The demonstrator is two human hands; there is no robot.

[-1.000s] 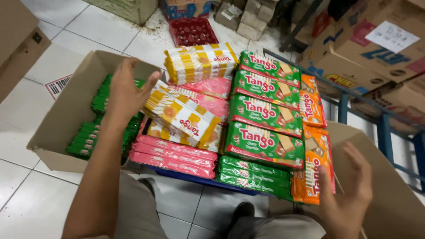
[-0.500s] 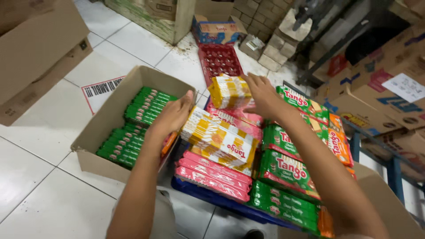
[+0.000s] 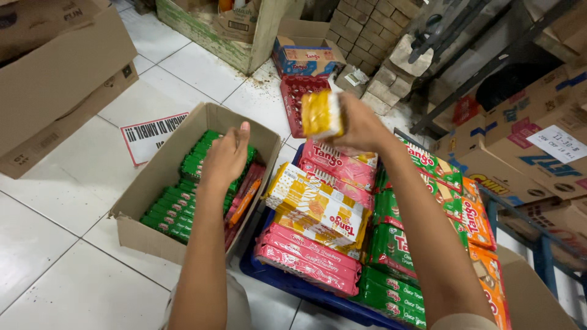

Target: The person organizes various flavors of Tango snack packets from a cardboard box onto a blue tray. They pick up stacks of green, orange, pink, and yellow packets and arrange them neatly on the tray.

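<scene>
Two hands are being shown from the head view. A yellow pack [image 3: 321, 113] is being gripped in the closed right hand [image 3: 358, 125] above pink packs [image 3: 339, 164], lifted clear. The left hand [image 3: 225, 157], open and empty, is being held over a carton [image 3: 147, 235] of green packs [image 3: 183, 205].

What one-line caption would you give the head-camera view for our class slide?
Right hand lifts a yellow snack pack from stacked packs while left hand hovers over an open cardboard box.
</scene>
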